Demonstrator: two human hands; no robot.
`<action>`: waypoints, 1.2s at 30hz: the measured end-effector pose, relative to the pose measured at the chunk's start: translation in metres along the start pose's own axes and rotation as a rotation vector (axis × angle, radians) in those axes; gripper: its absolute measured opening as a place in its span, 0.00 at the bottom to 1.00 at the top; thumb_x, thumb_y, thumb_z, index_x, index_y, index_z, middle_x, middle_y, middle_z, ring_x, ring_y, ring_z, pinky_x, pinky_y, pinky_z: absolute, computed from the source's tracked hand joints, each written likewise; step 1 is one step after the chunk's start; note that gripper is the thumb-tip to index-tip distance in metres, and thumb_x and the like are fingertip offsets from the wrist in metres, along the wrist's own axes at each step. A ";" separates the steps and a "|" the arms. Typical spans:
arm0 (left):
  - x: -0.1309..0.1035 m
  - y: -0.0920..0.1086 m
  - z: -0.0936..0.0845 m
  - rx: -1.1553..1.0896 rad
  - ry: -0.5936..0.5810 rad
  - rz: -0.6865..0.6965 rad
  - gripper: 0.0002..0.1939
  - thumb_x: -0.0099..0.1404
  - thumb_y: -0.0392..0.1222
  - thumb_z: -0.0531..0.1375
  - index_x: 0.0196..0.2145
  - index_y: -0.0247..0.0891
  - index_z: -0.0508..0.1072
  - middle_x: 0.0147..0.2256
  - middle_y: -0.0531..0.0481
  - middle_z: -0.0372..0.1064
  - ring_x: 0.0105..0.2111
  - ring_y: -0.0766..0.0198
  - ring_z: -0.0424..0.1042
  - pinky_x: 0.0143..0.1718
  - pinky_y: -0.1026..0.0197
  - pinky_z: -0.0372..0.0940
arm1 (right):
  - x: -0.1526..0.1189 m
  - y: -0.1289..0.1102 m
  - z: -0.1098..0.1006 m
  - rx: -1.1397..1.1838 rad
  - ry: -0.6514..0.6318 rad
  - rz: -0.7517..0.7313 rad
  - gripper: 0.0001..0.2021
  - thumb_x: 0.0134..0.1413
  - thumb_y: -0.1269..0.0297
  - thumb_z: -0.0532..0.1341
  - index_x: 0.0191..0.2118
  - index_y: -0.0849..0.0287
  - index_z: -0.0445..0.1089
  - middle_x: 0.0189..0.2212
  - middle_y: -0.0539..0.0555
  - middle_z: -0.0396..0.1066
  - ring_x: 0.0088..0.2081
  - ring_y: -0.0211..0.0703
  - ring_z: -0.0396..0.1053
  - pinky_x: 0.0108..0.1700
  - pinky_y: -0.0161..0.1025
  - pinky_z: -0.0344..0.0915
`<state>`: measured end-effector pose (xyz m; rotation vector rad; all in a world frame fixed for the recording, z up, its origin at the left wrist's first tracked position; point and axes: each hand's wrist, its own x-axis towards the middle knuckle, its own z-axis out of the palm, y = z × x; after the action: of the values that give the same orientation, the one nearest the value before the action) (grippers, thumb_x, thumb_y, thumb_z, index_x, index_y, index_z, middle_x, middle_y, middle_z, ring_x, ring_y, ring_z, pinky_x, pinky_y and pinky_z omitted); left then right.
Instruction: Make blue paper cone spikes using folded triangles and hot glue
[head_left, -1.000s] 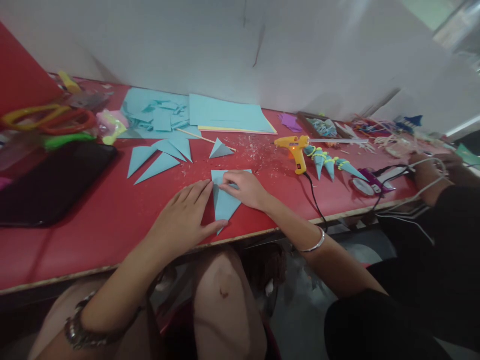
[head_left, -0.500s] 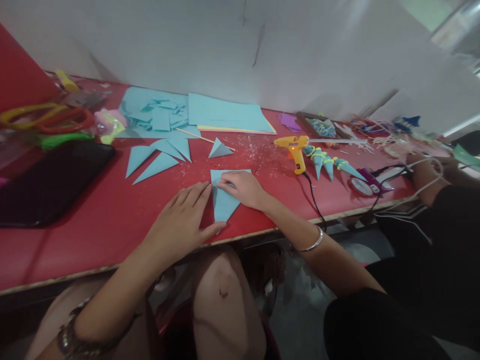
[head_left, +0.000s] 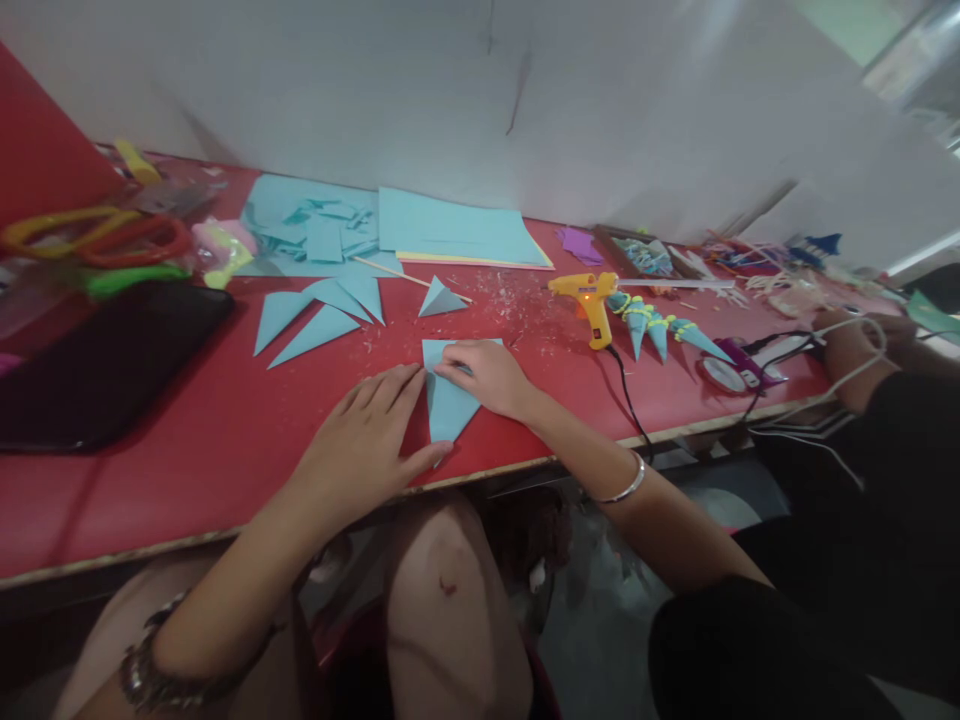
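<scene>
A light blue paper piece (head_left: pixel 450 410) lies near the front edge of the red table (head_left: pixel 285 420). My left hand (head_left: pixel 371 430) rests flat at its left side, fingertips at the paper's edge and thumb on its lower tip. On the upper part of the paper sits my right hand (head_left: pixel 484 375), its fingers curled together; whether they pinch anything is hidden. Behind my hands stands a small folded blue paper cone (head_left: pixel 440 298). Several blue paper cones (head_left: pixel 315 335) lie to the left of it.
A yellow glue gun (head_left: pixel 589 300) with a black cord lies right of centre, beside decorated blue cones (head_left: pixel 656 330). Blue sheets (head_left: pixel 457 228), scissors (head_left: pixel 90 235) and a black case (head_left: pixel 112 360) are around. Another person's hands (head_left: pixel 862 345) are at the far right.
</scene>
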<state>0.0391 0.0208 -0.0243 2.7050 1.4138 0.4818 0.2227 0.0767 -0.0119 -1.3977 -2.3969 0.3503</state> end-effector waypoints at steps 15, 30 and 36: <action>-0.001 0.000 -0.002 -0.039 -0.003 0.031 0.31 0.62 0.59 0.47 0.57 0.38 0.61 0.58 0.38 0.56 0.57 0.47 0.57 0.57 0.42 0.53 | -0.001 -0.003 -0.001 -0.042 -0.017 0.006 0.13 0.60 0.62 0.52 0.27 0.62 0.65 0.26 0.50 0.65 0.30 0.35 0.58 0.33 0.33 0.46; -0.002 0.001 -0.003 -0.042 -0.103 0.016 0.31 0.62 0.56 0.48 0.60 0.39 0.58 0.60 0.46 0.55 0.59 0.53 0.54 0.59 0.46 0.49 | 0.000 -0.004 -0.002 -0.068 -0.024 0.018 0.12 0.60 0.62 0.51 0.28 0.61 0.65 0.27 0.51 0.65 0.30 0.36 0.57 0.33 0.34 0.46; -0.001 -0.001 -0.004 -0.071 -0.100 0.045 0.30 0.62 0.56 0.49 0.59 0.43 0.59 0.59 0.47 0.57 0.60 0.53 0.53 0.59 0.46 0.50 | 0.000 -0.004 -0.001 -0.061 -0.019 0.017 0.13 0.60 0.62 0.51 0.28 0.61 0.65 0.26 0.50 0.64 0.30 0.35 0.57 0.32 0.34 0.46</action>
<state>0.0361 0.0200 -0.0210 2.6694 1.2885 0.3865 0.2200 0.0743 -0.0090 -1.4482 -2.4313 0.2991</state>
